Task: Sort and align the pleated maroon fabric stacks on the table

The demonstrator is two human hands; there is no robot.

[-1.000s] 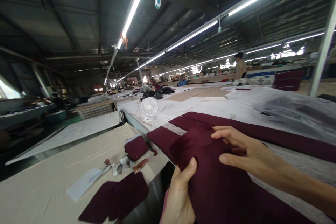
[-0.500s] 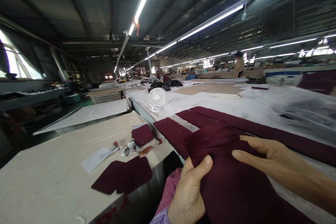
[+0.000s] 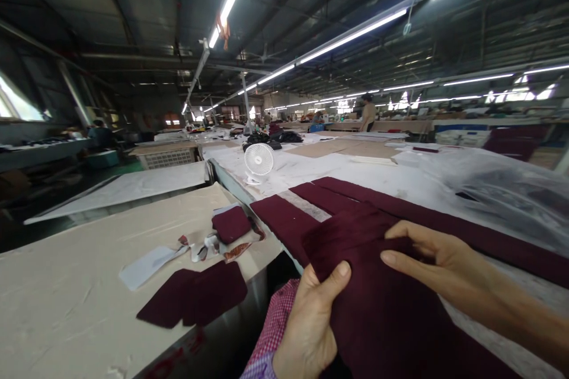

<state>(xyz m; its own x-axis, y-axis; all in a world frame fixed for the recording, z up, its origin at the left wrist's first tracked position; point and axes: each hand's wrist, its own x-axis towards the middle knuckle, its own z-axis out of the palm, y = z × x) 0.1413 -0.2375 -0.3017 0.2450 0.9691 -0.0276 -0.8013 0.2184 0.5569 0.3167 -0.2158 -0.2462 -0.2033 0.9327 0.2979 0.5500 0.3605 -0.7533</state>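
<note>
A dark maroon piece of fabric (image 3: 391, 308) hangs toward me, its upper end folded and bunched between my hands. My left hand (image 3: 315, 314) grips its left edge, thumb on top and the other fingers hidden beneath. My right hand (image 3: 431, 254) pinches the cloth on the right side between thumb and fingers. Behind it, long maroon fabric strips (image 3: 413, 213) lie on the white table (image 3: 306, 169). To the left, pointed maroon pieces (image 3: 195, 296) rest on a cream-covered table (image 3: 80, 272).
A small white fan (image 3: 258, 161) stands on the white table. Near the cream table's edge lie a stacked maroon patch (image 3: 231, 224), a white paper strip (image 3: 149, 266) and scraps. Clear plastic sheeting (image 3: 511, 189) spreads at right. A person (image 3: 368, 112) stands far back.
The view has turned slightly right, so surroundings sit a little further left. Both hands keep their hold on the maroon fabric, with hardly any change in grip.
</note>
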